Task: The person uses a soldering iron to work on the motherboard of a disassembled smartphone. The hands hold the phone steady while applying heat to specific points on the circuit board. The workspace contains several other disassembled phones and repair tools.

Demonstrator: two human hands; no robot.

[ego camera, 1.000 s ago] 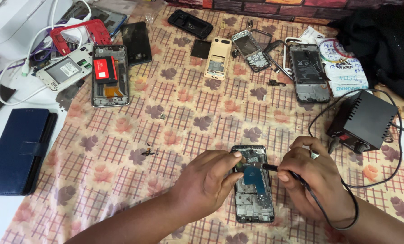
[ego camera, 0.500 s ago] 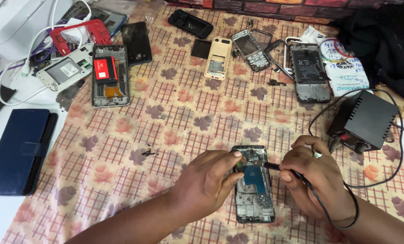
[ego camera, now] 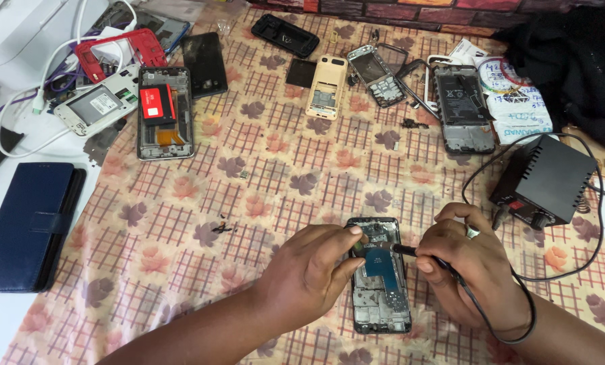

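Note:
An opened phone [ego camera: 381,304] with its back off lies on the flower-patterned cloth [ego camera: 262,196], its blue circuit board [ego camera: 382,265] exposed. My left hand [ego camera: 309,274] rests on the phone's left edge, thumb and forefinger pressing near the top of the board. My right hand [ego camera: 468,260] grips a thin black soldering iron [ego camera: 410,251] like a pen, with the tip touching the board's upper right. The iron's black cable [ego camera: 512,277] loops past my right wrist.
A black soldering station box [ego camera: 546,179] stands at the right. Several dismantled phones and shells [ego camera: 164,111] lie across the back of the cloth. A dark blue wallet case [ego camera: 25,223] lies at the left, a black bag [ego camera: 573,61] at the far right.
Both hands stay on the phone; the iron's tip has shifted slightly over the board's top. Nothing else has moved.

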